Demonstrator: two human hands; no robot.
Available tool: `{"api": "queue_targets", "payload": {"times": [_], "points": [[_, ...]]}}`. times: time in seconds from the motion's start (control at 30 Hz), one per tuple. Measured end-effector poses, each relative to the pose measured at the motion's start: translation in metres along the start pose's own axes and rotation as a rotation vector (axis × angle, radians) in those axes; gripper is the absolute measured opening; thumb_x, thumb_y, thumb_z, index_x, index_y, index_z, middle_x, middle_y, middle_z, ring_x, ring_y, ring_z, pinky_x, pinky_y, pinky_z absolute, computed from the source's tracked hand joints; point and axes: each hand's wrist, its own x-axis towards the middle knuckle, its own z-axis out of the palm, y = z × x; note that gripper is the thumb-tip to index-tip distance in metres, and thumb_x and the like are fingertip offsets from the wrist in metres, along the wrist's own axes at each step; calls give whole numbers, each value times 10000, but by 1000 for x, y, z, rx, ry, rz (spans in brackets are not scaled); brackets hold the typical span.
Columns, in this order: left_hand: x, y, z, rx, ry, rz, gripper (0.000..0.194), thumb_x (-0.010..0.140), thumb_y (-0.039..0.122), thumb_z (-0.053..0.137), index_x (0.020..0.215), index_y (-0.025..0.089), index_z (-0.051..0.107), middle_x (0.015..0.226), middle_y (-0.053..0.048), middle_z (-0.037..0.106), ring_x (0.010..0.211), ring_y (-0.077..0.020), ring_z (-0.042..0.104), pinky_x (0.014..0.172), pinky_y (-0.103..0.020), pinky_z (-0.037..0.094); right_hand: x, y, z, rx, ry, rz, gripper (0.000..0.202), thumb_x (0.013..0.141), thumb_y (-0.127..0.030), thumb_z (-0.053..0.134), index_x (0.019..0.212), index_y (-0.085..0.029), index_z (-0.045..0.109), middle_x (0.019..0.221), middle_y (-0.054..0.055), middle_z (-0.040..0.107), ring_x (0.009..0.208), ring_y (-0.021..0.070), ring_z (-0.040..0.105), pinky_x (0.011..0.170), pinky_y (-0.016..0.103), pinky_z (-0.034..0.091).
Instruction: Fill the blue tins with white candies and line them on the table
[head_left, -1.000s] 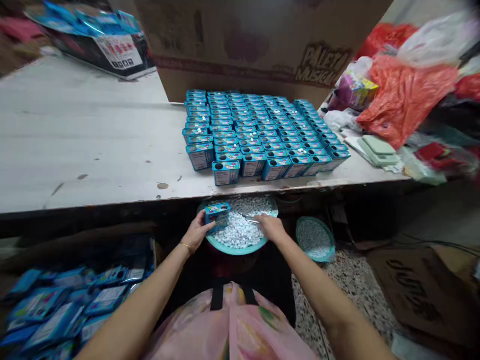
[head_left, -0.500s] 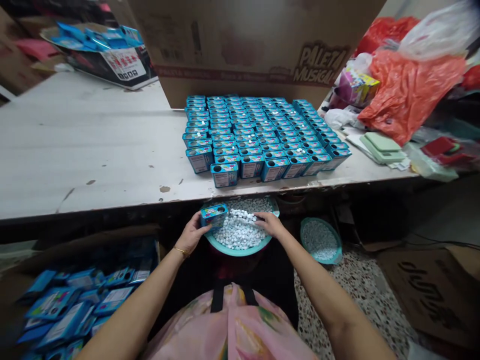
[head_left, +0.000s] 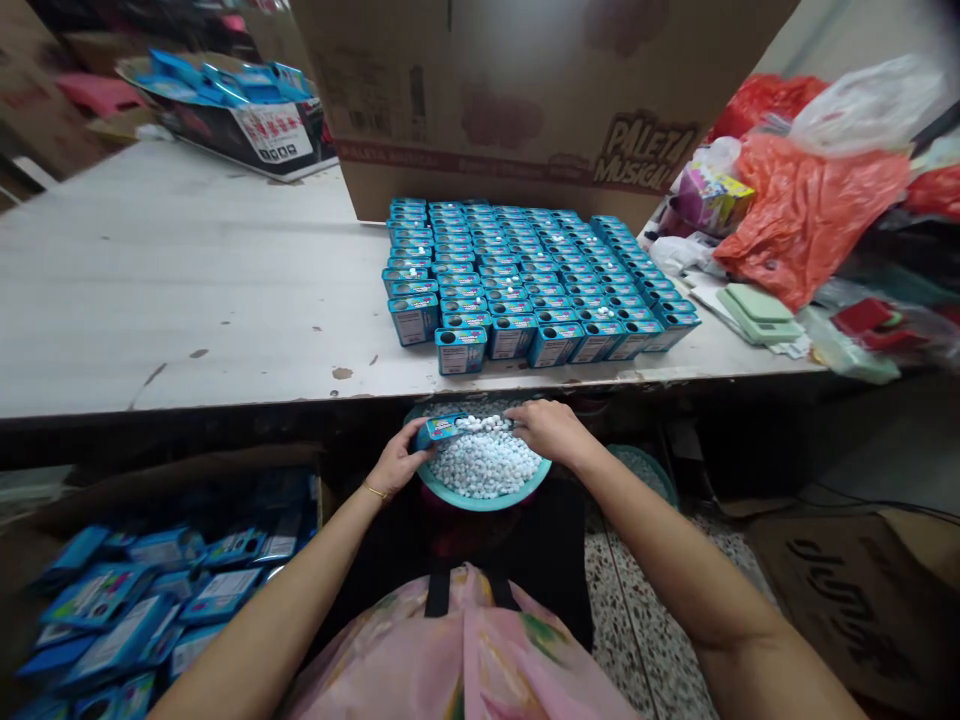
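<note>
My left hand (head_left: 399, 462) grips a small blue box (head_left: 439, 430) at the left rim of a turquoise basin (head_left: 484, 503). The box leans to the right, with its holed top beside a clear scoop heaped with white pellets (head_left: 486, 424). My right hand (head_left: 551, 430) is closed on the scoop's right end, over the basin; part of the scoop is hidden by the fingers. More white pellets (head_left: 484, 465) fill the basin. Rows of upright blue boxes (head_left: 512, 337) stand on the white table above, a few loose pellets on their tops.
A large cardboard box (head_left: 510, 110) stands behind the rows. At lower left, a carton holds many blue boxes (head_left: 124, 630). Red bags (head_left: 810, 200) and a pale green scale (head_left: 759, 310) lie at right. A second basin (head_left: 645, 470) is on the floor.
The blue box in my left hand has tilted to the right, towards the scoop. My right hand has turned and lifted slightly. The whole view has shifted a little.
</note>
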Motion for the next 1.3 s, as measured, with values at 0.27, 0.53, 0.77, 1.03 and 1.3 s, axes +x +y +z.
{"api": "queue_targets", "payload": {"times": [0.27, 0.53, 0.77, 1.03, 1.3], "points": [[-1, -2, -1, 24, -13, 28, 487, 670, 303, 586, 1123, 161, 475, 1076, -67, 554, 996, -213, 520, 923, -365, 373, 1, -29, -22, -200, -55, -20, 311, 812, -258, 363, 1042, -239, 572, 987, 89, 604, 851, 208, 571, 694, 314, 402], [-5, -1, 6, -24, 21, 18, 484, 652, 299, 592, 1106, 166, 493, 1104, -64, 550, 1017, -211, 513, 937, -363, 365, -18, -29, -24, -241, -13, -38, 348, 836, -188, 310, 1105, -255, 520, 976, 78, 566, 848, 165, 544, 663, 261, 381], [-8, 7, 11, -90, 69, -12, 498, 647, 299, 607, 1113, 170, 486, 1069, -63, 560, 1003, -223, 518, 933, -390, 368, -27, -25, -24, -183, 49, 14, 392, 852, -186, 296, 1210, -259, 439, 1001, 81, 558, 895, 164, 523, 748, 260, 361], [-17, 10, -4, 14, 132, 43, 441, 678, 280, 588, 1100, 186, 505, 1101, -56, 548, 1031, -210, 500, 956, -383, 342, -35, 2, 11, -33, 86, 153, 366, 852, -343, 353, 1206, -326, 442, 990, 33, 572, 866, 164, 556, 689, 251, 388], [-16, 14, 13, -175, 205, -20, 488, 655, 312, 623, 1104, 177, 486, 1075, -56, 571, 1005, -203, 525, 928, -380, 372, -36, 10, 46, 246, 189, 204, 367, 823, -341, 431, 1183, -297, 488, 1025, 18, 599, 939, 155, 546, 777, 244, 388]]}}
